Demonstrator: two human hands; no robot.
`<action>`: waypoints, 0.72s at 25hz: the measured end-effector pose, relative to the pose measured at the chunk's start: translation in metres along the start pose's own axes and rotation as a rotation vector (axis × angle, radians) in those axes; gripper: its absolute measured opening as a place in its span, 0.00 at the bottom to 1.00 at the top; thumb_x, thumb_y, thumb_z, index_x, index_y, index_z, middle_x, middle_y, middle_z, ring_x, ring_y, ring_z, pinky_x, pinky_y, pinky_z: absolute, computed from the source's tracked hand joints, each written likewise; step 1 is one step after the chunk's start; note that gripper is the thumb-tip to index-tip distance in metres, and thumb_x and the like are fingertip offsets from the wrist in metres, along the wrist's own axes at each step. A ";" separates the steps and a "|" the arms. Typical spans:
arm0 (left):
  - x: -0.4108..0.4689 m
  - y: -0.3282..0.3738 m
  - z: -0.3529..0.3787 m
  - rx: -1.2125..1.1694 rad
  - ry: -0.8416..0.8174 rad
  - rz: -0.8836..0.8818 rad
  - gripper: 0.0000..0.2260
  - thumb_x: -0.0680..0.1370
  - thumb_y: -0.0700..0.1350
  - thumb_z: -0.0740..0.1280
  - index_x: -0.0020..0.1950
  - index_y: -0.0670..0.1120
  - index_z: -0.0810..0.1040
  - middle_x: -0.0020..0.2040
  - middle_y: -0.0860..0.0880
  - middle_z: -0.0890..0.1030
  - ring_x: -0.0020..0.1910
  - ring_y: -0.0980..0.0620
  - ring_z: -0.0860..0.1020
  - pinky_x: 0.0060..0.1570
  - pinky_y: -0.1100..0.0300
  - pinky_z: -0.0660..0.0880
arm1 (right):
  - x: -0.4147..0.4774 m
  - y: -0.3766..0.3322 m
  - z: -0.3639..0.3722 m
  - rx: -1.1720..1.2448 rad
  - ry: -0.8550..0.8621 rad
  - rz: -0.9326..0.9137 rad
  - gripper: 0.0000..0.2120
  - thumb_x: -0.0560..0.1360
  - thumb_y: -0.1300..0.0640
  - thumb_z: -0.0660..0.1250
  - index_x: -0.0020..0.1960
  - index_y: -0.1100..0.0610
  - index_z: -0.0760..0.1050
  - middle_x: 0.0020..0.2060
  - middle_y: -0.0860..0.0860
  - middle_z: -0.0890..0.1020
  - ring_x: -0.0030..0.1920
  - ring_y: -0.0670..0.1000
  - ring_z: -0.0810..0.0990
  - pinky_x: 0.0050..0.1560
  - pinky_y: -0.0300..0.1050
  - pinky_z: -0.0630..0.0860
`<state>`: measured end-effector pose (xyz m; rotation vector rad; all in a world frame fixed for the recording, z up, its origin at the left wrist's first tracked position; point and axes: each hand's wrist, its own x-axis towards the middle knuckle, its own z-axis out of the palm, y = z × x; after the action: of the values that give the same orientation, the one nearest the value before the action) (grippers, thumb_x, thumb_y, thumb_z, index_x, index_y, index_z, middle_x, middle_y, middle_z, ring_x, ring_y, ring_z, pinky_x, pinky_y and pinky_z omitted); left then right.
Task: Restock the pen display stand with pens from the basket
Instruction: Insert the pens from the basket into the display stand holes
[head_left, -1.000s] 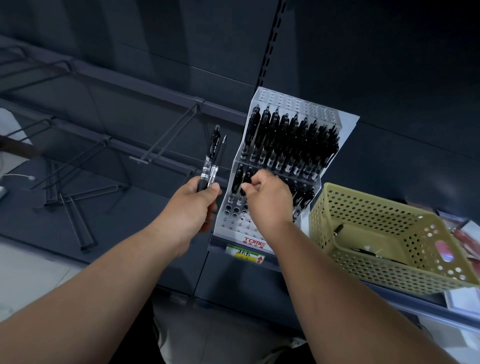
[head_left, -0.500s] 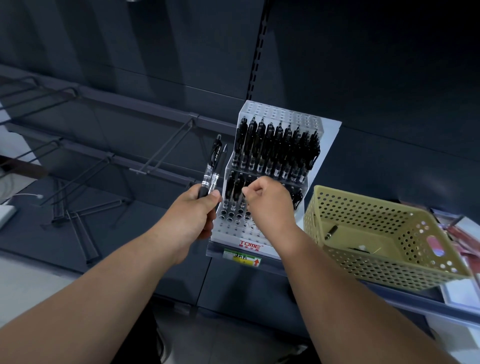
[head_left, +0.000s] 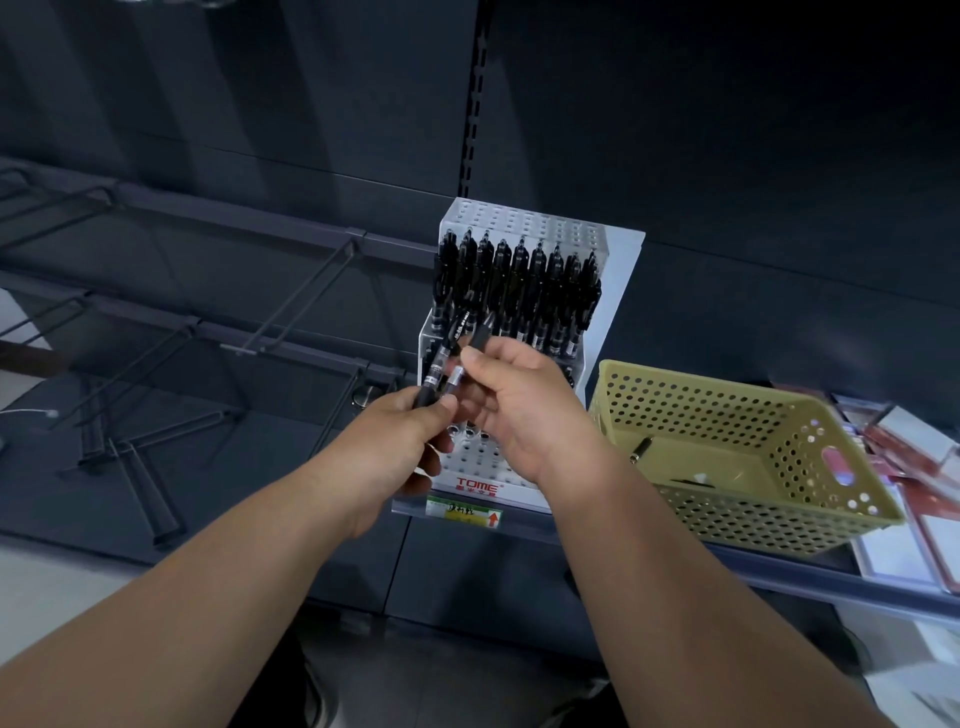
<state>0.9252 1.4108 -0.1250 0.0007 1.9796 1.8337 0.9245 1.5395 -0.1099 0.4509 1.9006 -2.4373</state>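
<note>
Grips two black pens (head_left: 441, 364) in the left hand (head_left: 400, 441), pinches one with the right hand (head_left: 524, 405) (before the stand (head_left: 519, 221), basket (head_left: 727, 387) beside it).

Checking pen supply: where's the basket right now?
Head view, right side: the yellow-green basket sits on the shelf, just to the right of the pen display stand.
</note>
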 end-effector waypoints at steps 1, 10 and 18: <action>0.001 0.000 0.000 -0.036 0.003 -0.004 0.07 0.81 0.48 0.62 0.46 0.48 0.77 0.33 0.51 0.77 0.30 0.54 0.73 0.32 0.59 0.70 | 0.000 -0.001 -0.004 0.025 0.028 0.003 0.02 0.79 0.62 0.65 0.49 0.58 0.77 0.40 0.52 0.85 0.32 0.45 0.81 0.40 0.41 0.76; 0.004 -0.003 0.001 0.137 0.090 0.092 0.06 0.81 0.45 0.61 0.49 0.47 0.76 0.36 0.50 0.74 0.33 0.53 0.70 0.36 0.59 0.70 | 0.001 0.001 -0.012 -0.044 0.314 -0.040 0.09 0.76 0.59 0.70 0.55 0.57 0.75 0.47 0.53 0.81 0.42 0.47 0.78 0.48 0.43 0.79; 0.009 -0.013 -0.005 0.897 0.372 0.452 0.06 0.81 0.46 0.59 0.47 0.45 0.70 0.41 0.50 0.65 0.37 0.47 0.69 0.36 0.56 0.63 | -0.007 -0.010 0.000 0.041 0.188 -0.043 0.05 0.79 0.55 0.67 0.50 0.56 0.77 0.43 0.53 0.79 0.38 0.46 0.78 0.39 0.39 0.77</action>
<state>0.9191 1.4076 -0.1400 0.4336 3.1078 1.0325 0.9295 1.5410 -0.0984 0.6701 1.9504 -2.5476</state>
